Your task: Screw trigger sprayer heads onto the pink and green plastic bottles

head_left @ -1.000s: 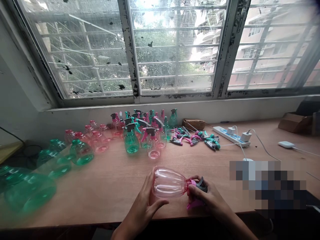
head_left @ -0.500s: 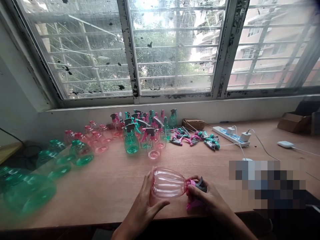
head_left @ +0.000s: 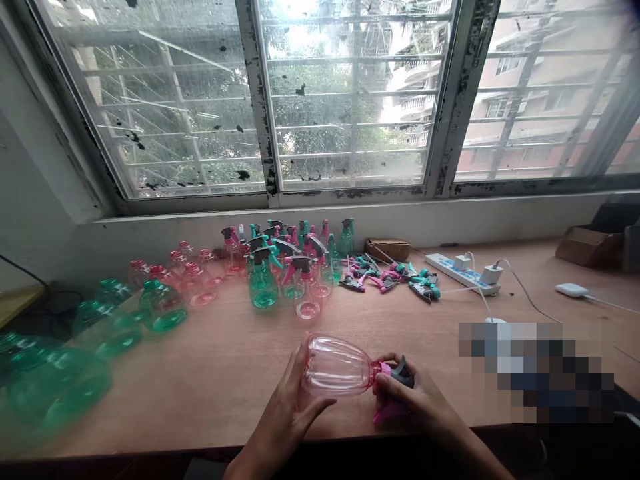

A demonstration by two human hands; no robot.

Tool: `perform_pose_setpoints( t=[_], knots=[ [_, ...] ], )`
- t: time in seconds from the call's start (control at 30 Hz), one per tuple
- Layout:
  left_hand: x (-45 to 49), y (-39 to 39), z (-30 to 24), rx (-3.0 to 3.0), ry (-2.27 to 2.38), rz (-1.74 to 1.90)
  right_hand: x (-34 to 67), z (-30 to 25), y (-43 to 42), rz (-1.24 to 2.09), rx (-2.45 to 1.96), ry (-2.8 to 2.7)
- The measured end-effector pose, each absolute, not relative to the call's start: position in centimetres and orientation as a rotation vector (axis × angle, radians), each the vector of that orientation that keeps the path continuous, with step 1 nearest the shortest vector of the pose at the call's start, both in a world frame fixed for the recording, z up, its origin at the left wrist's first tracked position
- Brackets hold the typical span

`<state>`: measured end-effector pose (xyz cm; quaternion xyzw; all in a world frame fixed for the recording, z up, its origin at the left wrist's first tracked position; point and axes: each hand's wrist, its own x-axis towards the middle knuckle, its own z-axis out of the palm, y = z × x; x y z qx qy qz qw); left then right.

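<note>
A clear pink spray bottle (head_left: 337, 366) lies on its side just above the wooden table (head_left: 235, 360), base to the left. My left hand (head_left: 293, 407) is wrapped round the bottle's body from below. My right hand (head_left: 407, 400) is closed on the pink and grey spray head (head_left: 395, 377) at the bottle's neck. Both hands are at the near edge of the table.
Assembled pink and green spray bottles (head_left: 285, 267) stand at the back centre. Headless pink bottles (head_left: 185, 273) and green bottles (head_left: 125, 313) fill the left. Loose spray heads (head_left: 390, 275), a power strip (head_left: 467, 272) with cables and a cardboard box (head_left: 587, 243) lie to the right.
The bottle has turned slightly in my hands; my left fingers have shifted a little on its body. Nothing else has moved.
</note>
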<state>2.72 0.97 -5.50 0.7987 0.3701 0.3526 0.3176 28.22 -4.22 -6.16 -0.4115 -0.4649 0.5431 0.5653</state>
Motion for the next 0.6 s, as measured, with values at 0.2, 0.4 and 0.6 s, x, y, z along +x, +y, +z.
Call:
perform_pose_setpoints(
  t=[0.2,0.4,0.6],
  knots=[
    [2.70,0.45,-4.84,2.061,0.994,0.899,28.24,-6.11,-4.25,1.273,-0.958,-1.112],
    [2.82,0.52,-4.96,2.117,0.989,0.908,28.18,-5.84,-4.41,1.269,-0.962,-1.117],
    [2.74,0.48,-5.08,2.120,0.958,0.896,28.15,-6.08,-4.24,1.284,-0.934,-1.074]
  ],
)
